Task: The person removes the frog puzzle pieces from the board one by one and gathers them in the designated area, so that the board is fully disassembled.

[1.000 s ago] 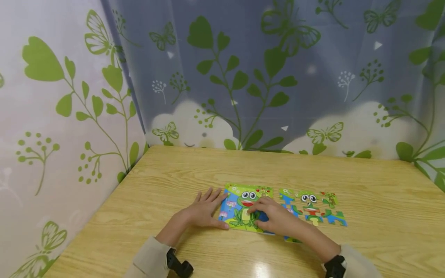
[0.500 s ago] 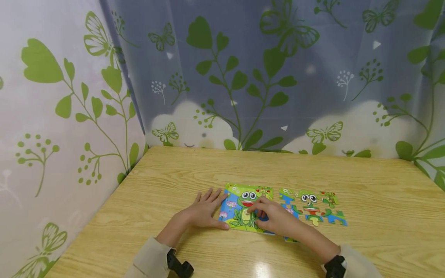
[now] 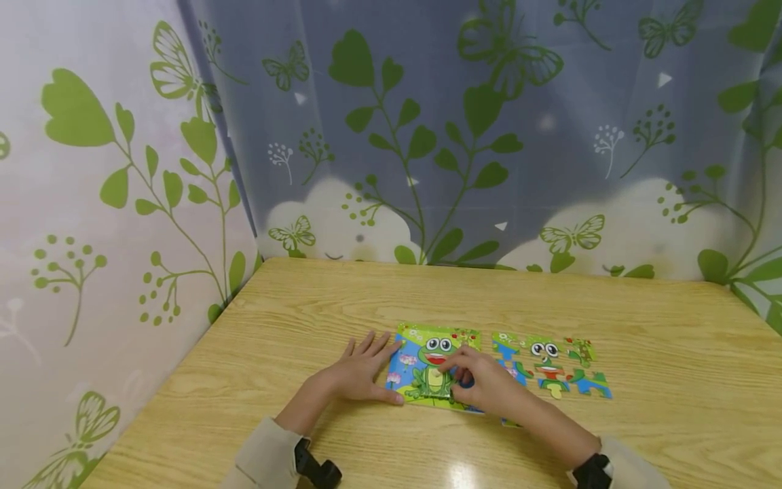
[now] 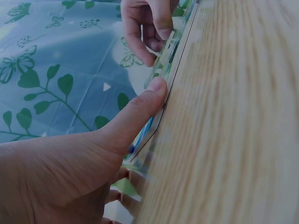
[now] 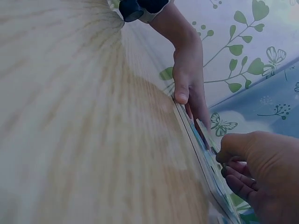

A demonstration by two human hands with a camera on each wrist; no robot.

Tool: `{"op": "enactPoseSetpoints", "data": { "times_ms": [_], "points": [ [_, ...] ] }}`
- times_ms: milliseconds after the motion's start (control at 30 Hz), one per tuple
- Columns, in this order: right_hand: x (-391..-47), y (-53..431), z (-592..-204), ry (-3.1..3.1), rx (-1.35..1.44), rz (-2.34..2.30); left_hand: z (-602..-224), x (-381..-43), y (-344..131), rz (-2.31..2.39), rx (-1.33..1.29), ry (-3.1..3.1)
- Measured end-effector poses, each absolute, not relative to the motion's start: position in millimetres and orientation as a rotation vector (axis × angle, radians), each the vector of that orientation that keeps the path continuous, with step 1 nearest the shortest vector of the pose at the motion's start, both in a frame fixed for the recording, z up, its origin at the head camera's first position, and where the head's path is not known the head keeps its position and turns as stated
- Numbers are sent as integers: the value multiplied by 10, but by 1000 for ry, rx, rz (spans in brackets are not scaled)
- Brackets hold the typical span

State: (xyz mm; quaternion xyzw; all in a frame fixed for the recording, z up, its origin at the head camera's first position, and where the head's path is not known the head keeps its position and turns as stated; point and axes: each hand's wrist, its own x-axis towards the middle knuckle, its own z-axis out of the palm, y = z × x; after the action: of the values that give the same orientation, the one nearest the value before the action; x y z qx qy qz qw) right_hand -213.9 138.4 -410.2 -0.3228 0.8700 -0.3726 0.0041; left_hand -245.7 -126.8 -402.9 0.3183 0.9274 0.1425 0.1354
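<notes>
A frog jigsaw puzzle [image 3: 408, 348] lies flat on the wooden table, its picture a green frog against blue and green. My left hand [image 3: 357, 372] rests at its left side with fingers spread, the thumb [image 4: 156, 86] touching the near edge. Over the puzzle's lower right part is my right hand [image 3: 482, 380], its thumb and index finger pinching a puzzle piece [image 3: 435, 387] that shows the frog's belly. The piece's near edge looks slightly raised from the board. My right hand hides the right side of the puzzle.
Several loose puzzle pieces [image 3: 550, 373] lie right of the board, some behind my right forearm. The wooden table [image 3: 342, 292] reaches back to a patterned cloth [image 3: 391, 136]. Another patterned cloth [image 3: 134, 238] hangs along the left side.
The frog-belly piece now shows a dark, lifted near edge that was flat before. My right hand has shifted only slightly; the left hand stays in place.
</notes>
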Motion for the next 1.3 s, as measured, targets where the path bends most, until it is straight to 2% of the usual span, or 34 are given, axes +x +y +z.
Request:
{"op": "enactPoseSetpoints", "data": {
  "times_ms": [533,667,833,1300],
  "points": [
    [-1982,1854,-3921,2746,-964,-1189,-4043,-2457,-1243,425,923,2692],
    [-1929,2014,-3898,2803,-1037,-1193,-4032,-2455,-1244,426,919,2689],
    [-1872,2207,-3908,2883,-1182,-1205,-4014,-2449,-1247,432,912,2683],
    [-1701,2736,-4042,2955,-1148,-1152,-4014,-2440,-1245,433,909,2687]
  ]
}}
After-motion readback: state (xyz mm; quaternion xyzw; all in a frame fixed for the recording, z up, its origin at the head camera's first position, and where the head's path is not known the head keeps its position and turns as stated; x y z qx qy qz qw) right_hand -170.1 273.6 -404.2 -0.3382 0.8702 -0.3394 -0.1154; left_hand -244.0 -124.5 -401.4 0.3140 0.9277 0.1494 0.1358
